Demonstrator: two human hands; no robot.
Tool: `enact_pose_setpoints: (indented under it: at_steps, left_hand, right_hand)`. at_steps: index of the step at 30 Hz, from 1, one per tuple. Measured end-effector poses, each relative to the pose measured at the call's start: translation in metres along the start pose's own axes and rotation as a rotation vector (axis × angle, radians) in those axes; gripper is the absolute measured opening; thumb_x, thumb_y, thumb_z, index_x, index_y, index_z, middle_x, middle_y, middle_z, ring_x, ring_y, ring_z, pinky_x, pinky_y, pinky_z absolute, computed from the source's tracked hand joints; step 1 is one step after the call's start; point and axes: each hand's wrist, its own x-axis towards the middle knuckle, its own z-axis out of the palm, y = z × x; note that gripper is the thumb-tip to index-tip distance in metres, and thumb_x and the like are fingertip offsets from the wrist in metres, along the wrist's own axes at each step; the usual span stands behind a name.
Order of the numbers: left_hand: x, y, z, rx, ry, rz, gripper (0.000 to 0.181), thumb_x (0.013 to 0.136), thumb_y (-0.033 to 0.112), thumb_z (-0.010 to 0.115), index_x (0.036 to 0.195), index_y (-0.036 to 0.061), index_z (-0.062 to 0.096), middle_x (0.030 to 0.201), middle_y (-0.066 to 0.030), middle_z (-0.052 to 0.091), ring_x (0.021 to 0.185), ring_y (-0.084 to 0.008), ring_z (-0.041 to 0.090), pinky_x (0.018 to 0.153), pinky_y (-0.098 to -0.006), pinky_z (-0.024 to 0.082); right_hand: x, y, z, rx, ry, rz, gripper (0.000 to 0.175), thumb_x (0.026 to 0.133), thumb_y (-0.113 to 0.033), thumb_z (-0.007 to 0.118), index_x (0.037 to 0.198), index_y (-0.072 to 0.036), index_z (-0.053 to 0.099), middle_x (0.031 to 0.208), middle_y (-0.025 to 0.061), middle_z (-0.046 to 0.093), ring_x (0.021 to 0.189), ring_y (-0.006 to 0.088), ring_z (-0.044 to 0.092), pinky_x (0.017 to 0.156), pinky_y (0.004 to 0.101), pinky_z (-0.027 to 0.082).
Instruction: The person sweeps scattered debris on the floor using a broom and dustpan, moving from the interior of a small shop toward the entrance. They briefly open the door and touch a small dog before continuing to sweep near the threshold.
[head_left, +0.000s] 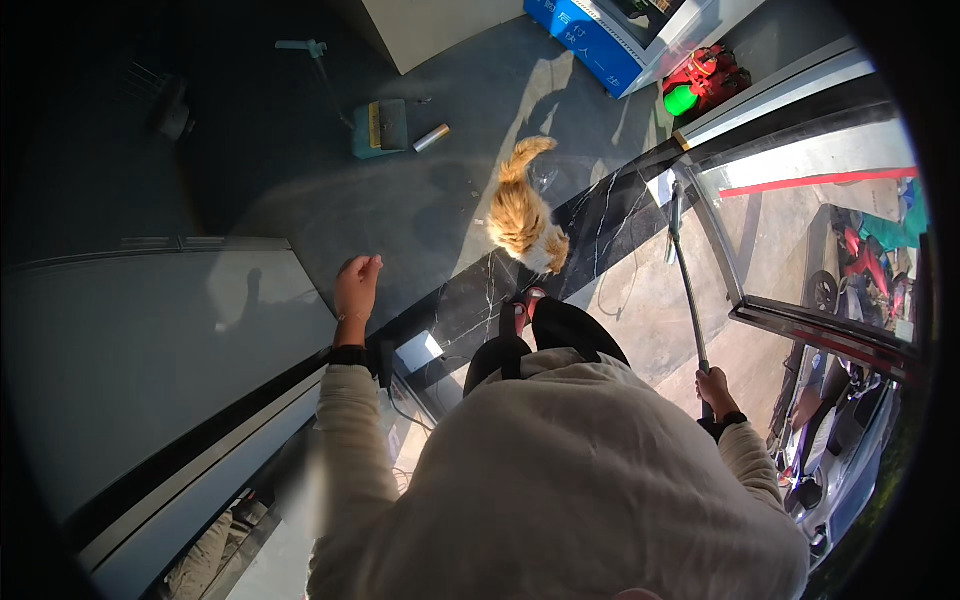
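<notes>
My right hand (712, 390) grips the upper end of a long metal pole (691, 311). The pole slants away to the floor by the glass door, and its head is too small to identify. My left hand (357, 287) is raised near a white panel, with its fingers curled together and nothing visible in them. An orange-and-white cat (523, 217) stands just beyond my red shoes (534, 300), its head down at the black marble threshold (487, 289). A teal dustpan (380, 129) rests farther off on the grey floor, and its long handle rises to the left.
Beside the dustpan lies a small cylinder (432, 138). A blue-fronted cabinet (592, 45) and red fire extinguishers (703, 67) stand beyond. An open glass door (810, 247) is at right, with parked scooters (832, 427) outside. A white panel (165, 330) borders the left.
</notes>
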Motion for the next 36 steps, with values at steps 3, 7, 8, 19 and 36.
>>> enact_pose_setpoints:
  at_steps: [3,7,8,19,36]
  left_hand:
    - [-0.011,-0.031,-0.019,-0.003,0.013,-0.091,0.023,0.077,0.025,0.052,0.077,0.0017,0.056,0.077,-0.0096,0.057,0.069,-0.0212,0.055,0.061,-0.0288,0.042]
    - [-0.022,-0.084,-0.039,0.04,0.031,-0.133,0.024,0.076,0.025,0.053,0.079,0.0022,0.057,0.081,-0.0118,0.055,0.074,-0.0234,0.054,0.064,-0.0313,0.043]
    - [-0.023,-0.095,-0.043,0.0,0.048,-0.136,0.024,0.075,0.025,0.054,0.079,0.0024,0.058,0.081,-0.0122,0.055,0.075,-0.0238,0.054,0.064,-0.0318,0.043]
    - [0.107,-0.119,-0.157,0.214,0.133,0.146,0.013,0.07,0.017,0.058,0.074,0.0045,0.058,0.088,-0.0123,0.053,0.085,-0.0277,0.049,0.073,-0.0381,0.04]
    - [0.458,0.053,-0.16,0.698,-0.072,0.663,0.07,0.058,0.02,0.069,0.117,0.0064,0.032,0.122,-0.0096,0.031,0.114,-0.0264,0.027,0.092,-0.0389,0.028]
  right_hand:
    - [0.046,-0.082,0.0,-0.234,0.056,-0.168,0.013,0.074,-0.009,0.05,0.069,-0.002,0.041,0.054,0.0056,0.046,0.04,0.0118,0.044,0.032,0.0254,0.036]
    - [0.1,-0.212,0.018,-0.667,0.206,-0.435,0.03,0.067,-0.021,0.051,0.08,0.005,0.048,0.079,0.024,0.053,0.08,0.0379,0.05,0.069,0.0386,0.042]
    - [0.106,-0.238,0.025,-0.696,0.207,-0.484,0.03,0.067,-0.021,0.051,0.081,0.005,0.048,0.079,0.0232,0.053,0.08,0.0371,0.051,0.068,0.039,0.042]
    - [0.05,-0.484,0.222,-0.795,0.148,-0.901,0.032,0.07,-0.009,0.042,0.102,-0.01,0.045,0.085,0.02,0.054,0.082,0.0363,0.051,0.068,0.0429,0.041]
    - [0.036,-0.545,0.3,-0.973,0.157,-0.813,0.021,0.071,-0.007,0.045,0.089,-0.012,0.056,0.07,0.0118,0.056,0.067,0.0265,0.057,0.054,0.0353,0.045]
